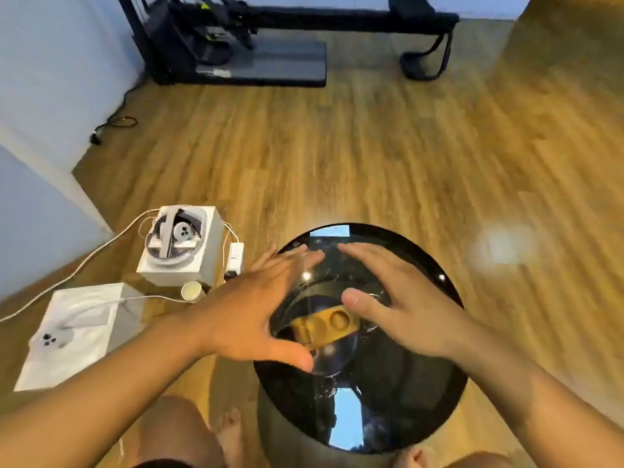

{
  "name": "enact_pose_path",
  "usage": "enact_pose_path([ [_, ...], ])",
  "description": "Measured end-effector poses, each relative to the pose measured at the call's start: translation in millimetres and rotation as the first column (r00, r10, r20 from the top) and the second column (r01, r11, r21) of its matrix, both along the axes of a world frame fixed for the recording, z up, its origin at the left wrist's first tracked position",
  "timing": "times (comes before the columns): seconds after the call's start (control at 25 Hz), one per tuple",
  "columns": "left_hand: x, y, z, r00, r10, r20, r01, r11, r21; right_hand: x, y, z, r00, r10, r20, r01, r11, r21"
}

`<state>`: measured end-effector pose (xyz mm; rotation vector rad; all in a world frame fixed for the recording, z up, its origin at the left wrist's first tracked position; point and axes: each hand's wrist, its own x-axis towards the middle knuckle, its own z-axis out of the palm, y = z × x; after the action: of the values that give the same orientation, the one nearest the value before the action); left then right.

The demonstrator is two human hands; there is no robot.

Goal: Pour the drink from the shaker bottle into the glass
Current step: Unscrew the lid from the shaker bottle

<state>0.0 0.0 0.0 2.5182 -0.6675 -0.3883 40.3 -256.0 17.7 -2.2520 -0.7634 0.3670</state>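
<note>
both the left hand and right hand hang spread over the shaker bottle, holding nothing, so pouring looks not started yet.

Warm, fairly bright indoor light. Blue-white reflections on glossy black table. Hazy flare patch (right). Soft focus; edges bent.

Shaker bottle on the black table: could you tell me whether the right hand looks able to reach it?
Probably yes: the right hand hovers open just beside the gold-lidded shaker bottle, with nothing between them.
</note>
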Motion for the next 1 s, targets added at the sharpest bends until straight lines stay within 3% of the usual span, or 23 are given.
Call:
enact_pose_path([
  [0.2,-47,-21,-76,0.979,0.203,-0.005,-0.200,0.960,-0.198,-53,26,-69,0.974,-0.127,0.188,0.149,0.983,-0.104],
  [0.32,-61,-37,-88,0.908,0.414,-0.059,-0.401,0.824,-0.399,-69,54,-72,0.945,-0.221,0.242,0.267,0.948,-0.176],
  [0.44,-69,-45,-97,0.861,0.496,-0.111,-0.480,0.721,-0.500,-74,64,-82,0.921,-0.253,0.296,0.308,0.938,-0.156],
  [0.68,-68,-43,-101,0.797,0.548,-0.252,-0.584,0.596,-0.551,-69,60,-82,0.951,-0.214,0.223,0.241,0.965,-0.103],
  [1.0,-66,-43,-130,0.808,0.520,-0.278,-0.582,0.628,-0.516,-53,47,-79,0.987,-0.076,0.142,0.084,0.995,-0.051],
])
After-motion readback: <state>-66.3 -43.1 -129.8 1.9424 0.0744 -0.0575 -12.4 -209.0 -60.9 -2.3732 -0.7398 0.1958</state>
